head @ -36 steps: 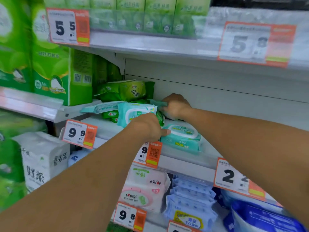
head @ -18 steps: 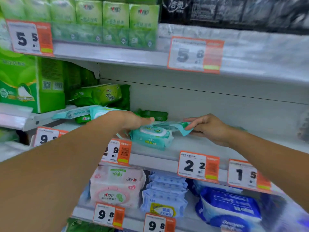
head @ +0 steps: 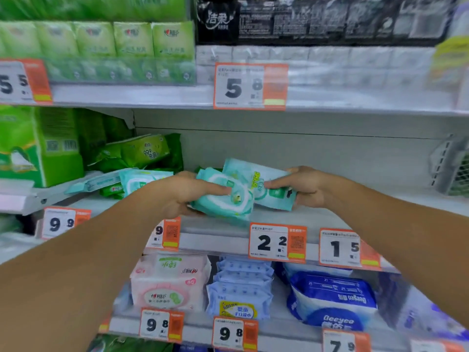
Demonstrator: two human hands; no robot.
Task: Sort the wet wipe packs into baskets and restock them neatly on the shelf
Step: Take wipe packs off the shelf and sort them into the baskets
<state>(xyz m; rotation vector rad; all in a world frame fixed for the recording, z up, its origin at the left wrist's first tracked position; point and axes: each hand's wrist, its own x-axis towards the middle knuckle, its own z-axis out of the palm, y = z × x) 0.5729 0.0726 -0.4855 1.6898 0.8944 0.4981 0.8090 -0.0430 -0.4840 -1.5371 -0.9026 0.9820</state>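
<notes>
**Teal wipe packs lifted clear of the middle shelf**

White shelf (head: 355, 219) crossed mid-frame. Above its front edge, the left hand (head: 182, 194) gripped a lidded teal pack (head: 225, 201), fingers curled over it; the right hand (head: 307, 189) pinched a flatter second pack (head: 256, 181) leaning against the first. Slick film could slip, probably dropping either pack. Half a second before, the lidded pack lay on the shelf, the right hand only reaching.

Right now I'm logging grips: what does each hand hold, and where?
Left hand grips the front teal pack by its left end; right hand holds the rear pack by its right end.
</notes>
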